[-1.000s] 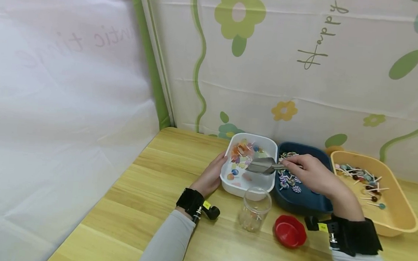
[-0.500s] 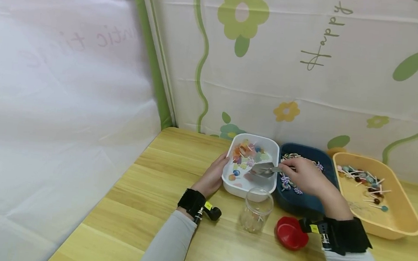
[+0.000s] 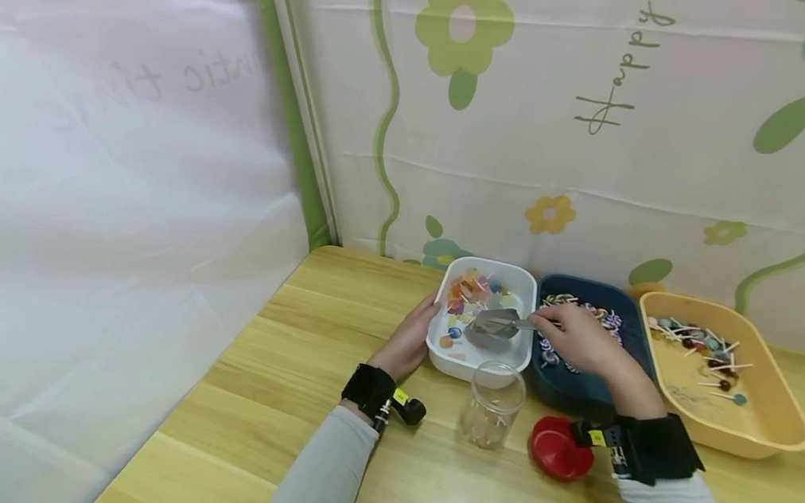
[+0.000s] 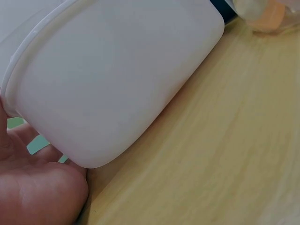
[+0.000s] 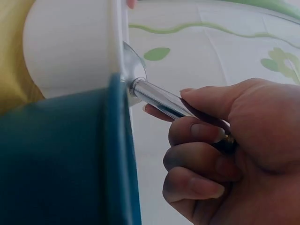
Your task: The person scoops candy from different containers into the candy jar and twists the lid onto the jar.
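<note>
My right hand (image 3: 577, 340) grips the handle of a metal scoop (image 3: 497, 322), fingers curled around it in the right wrist view. The scoop's blade is inside a white plastic bin (image 3: 440, 353), over lollipops and coloured candies (image 3: 469, 291). My left hand (image 3: 407, 338) holds the bin's left wall, a fingertip (image 5: 131, 3) showing at its rim in the right wrist view. In front of the bin stands a clear jar (image 3: 491, 407) with some pieces low inside. A red lid (image 3: 561, 449) lies to its right.
Right of the white bin stands a dark blue bin (image 3: 562, 393) with swirl lollipops, partly beneath my right hand. A yellow bin (image 3: 769, 411) of lollipops is farther right. A printed curtain (image 3: 496, 172) hangs behind the wooden table (image 3: 291, 370).
The scoop has come lower into the white bin and shifted slightly left, its blade tilt changing. My right hand and forearm have moved left with it. The left hand stays at the bin.
</note>
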